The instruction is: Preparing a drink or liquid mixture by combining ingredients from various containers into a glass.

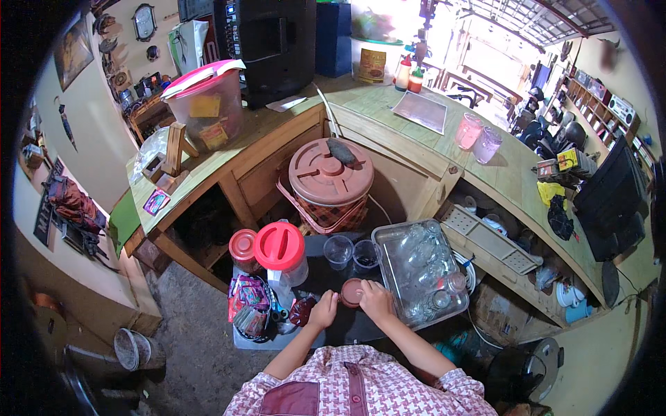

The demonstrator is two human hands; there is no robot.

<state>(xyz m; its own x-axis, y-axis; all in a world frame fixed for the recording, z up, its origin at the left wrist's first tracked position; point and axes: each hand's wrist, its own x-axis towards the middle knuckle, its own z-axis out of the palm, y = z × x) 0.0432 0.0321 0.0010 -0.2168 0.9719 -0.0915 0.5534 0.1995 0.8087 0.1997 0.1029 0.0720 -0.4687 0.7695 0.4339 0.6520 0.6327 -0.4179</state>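
Both hands are at a small round reddish-brown lid or dish (352, 292) above the dark tabletop. My left hand (324, 310) grips its left edge, perhaps by a short handle, and my right hand (375, 300) has its fingers on the right edge. What lies under it is hidden. Beyond it stand two clear plastic cups (338, 250), (365, 255). A pitcher with a pink-red lid (280, 246) and a jar with a red lid (243, 245) stand at the back left. A dark red filled plastic bag (302, 311) lies beside my left hand, near a basket of sachets (252, 307).
Right of my hands sits a metal tray (384, 244) of upturned glasses. A plaid drink cooler (331, 177) with a stone on its lid stands behind the table. The wooden counter (359, 101) curves around, holding two tumblers (469, 131) and a pink-lidded tub (208, 109).
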